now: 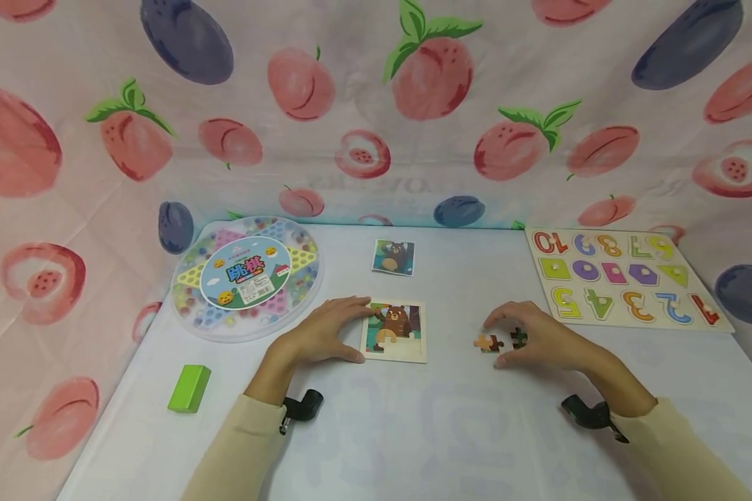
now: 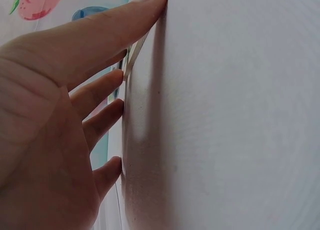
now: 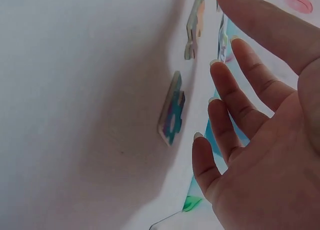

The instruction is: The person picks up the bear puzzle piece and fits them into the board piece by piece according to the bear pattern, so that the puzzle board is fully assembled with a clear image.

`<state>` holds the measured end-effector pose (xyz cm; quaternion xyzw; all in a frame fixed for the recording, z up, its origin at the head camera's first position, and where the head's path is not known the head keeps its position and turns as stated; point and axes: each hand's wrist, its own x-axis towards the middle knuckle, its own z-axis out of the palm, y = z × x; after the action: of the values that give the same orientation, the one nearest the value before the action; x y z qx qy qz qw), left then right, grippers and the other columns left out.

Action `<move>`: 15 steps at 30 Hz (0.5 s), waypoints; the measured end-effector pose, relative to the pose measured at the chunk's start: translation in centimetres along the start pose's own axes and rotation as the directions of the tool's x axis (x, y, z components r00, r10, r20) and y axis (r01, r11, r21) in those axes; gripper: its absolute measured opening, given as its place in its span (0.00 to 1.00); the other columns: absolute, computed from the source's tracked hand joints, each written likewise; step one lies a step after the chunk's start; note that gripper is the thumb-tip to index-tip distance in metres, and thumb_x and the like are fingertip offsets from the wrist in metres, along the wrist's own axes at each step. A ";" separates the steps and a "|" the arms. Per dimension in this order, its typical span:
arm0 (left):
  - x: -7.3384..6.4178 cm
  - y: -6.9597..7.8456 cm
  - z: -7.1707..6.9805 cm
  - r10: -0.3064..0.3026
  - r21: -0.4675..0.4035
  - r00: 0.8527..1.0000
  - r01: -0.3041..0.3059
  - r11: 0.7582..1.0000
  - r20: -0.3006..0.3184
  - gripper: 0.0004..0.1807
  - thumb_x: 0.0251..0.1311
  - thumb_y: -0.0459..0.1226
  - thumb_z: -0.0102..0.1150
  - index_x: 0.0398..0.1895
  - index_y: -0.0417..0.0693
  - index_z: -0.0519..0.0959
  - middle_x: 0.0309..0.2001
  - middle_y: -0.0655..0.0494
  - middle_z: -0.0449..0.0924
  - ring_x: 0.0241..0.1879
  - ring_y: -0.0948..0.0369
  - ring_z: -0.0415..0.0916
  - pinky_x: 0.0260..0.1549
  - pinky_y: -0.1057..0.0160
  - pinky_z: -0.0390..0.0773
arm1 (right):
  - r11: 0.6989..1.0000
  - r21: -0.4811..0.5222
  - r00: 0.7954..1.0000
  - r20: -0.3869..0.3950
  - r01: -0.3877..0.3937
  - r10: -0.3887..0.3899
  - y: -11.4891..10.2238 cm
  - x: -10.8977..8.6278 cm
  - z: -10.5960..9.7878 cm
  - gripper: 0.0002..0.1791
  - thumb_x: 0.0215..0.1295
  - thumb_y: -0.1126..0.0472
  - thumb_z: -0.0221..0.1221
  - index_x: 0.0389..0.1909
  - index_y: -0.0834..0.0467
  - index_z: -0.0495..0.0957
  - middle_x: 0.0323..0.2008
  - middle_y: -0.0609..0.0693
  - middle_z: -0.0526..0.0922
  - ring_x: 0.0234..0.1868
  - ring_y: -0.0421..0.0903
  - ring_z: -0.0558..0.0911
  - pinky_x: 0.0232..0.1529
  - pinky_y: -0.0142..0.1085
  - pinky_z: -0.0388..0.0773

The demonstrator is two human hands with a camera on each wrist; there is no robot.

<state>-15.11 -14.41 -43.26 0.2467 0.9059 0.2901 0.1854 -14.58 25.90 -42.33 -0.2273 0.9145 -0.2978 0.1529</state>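
Note:
A small bear jigsaw in a pale wooden frame (image 1: pixel 407 357) lies in the middle of the table, with a pale gap at its lower right. My left hand (image 1: pixel 319 332) rests at its left edge, thumb by the lower corner and forefinger by the upper one. In the left wrist view, the fingers (image 2: pixel 102 93) are spread and touch the tabletop. To the right, my right hand (image 1: pixel 542 341) arches over loose puzzle pieces, thumb and fingers apart. One brown-and-orange piece (image 1: pixel 491 344) and a dark green piece (image 1: pixel 519 338) lie there; the right wrist view shows nothing in its fingers (image 3: pixel 240 108).
Behind the jigsaw lies a bear picture card (image 1: pixel 393 257). A round Chinese checkers set (image 1: pixel 247 278) sits at the back left, with a green block (image 1: pixel 189 388) nearer. At the back right is a wooden number board (image 1: pixel 627 278). A fruit-print curtain (image 1: pixel 363 104) hangs behind.

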 end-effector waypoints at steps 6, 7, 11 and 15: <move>0.0 -0.2 0.1 0.011 0.000 1.000 -0.011 1.000 -0.002 0.43 0.53 0.44 0.77 0.73 0.53 0.71 0.81 0.53 0.58 0.82 0.48 0.50 0.83 0.42 0.46 | 1.000 -0.021 1.000 -0.005 0.013 -0.013 0.4 0.0 0.6 0.28 0.48 0.50 0.78 0.51 0.48 0.81 0.55 0.48 0.84 0.60 0.53 0.73 0.61 0.52 0.71; 0.1 -0.2 0.1 0.012 0.000 1.000 -0.012 1.000 -0.002 0.43 0.53 0.44 0.77 0.73 0.53 0.71 0.81 0.53 0.58 0.82 0.48 0.50 0.83 0.42 0.46 | 1.000 -0.025 1.000 -0.007 0.016 -0.016 0.6 -0.1 0.6 0.27 0.49 0.50 0.78 0.51 0.48 0.81 0.54 0.47 0.84 0.59 0.51 0.72 0.60 0.49 0.71; 0.1 -0.3 0.2 0.009 0.003 1.000 -0.009 1.000 -0.002 0.43 0.53 0.44 0.77 0.73 0.53 0.70 0.81 0.53 0.58 0.82 0.48 0.50 0.83 0.42 0.46 | 0.999 -0.035 1.000 -0.018 0.025 -0.026 0.9 0.0 1.0 0.26 0.49 0.51 0.78 0.50 0.46 0.82 0.53 0.45 0.84 0.57 0.48 0.72 0.57 0.44 0.72; 0.1 -0.3 0.1 0.020 0.011 1.000 -0.020 1.000 -0.002 0.43 0.53 0.45 0.76 0.74 0.52 0.70 0.81 0.52 0.58 0.83 0.48 0.49 0.83 0.42 0.45 | 0.999 -0.046 0.999 -0.028 0.023 -0.025 1.0 0.1 1.1 0.24 0.49 0.51 0.78 0.48 0.45 0.82 0.50 0.43 0.84 0.55 0.47 0.72 0.56 0.44 0.72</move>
<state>-15.19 -14.53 -43.54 0.2566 0.9050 0.2874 0.1802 -14.52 26.06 -43.77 -0.2375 0.9203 -0.2819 0.1311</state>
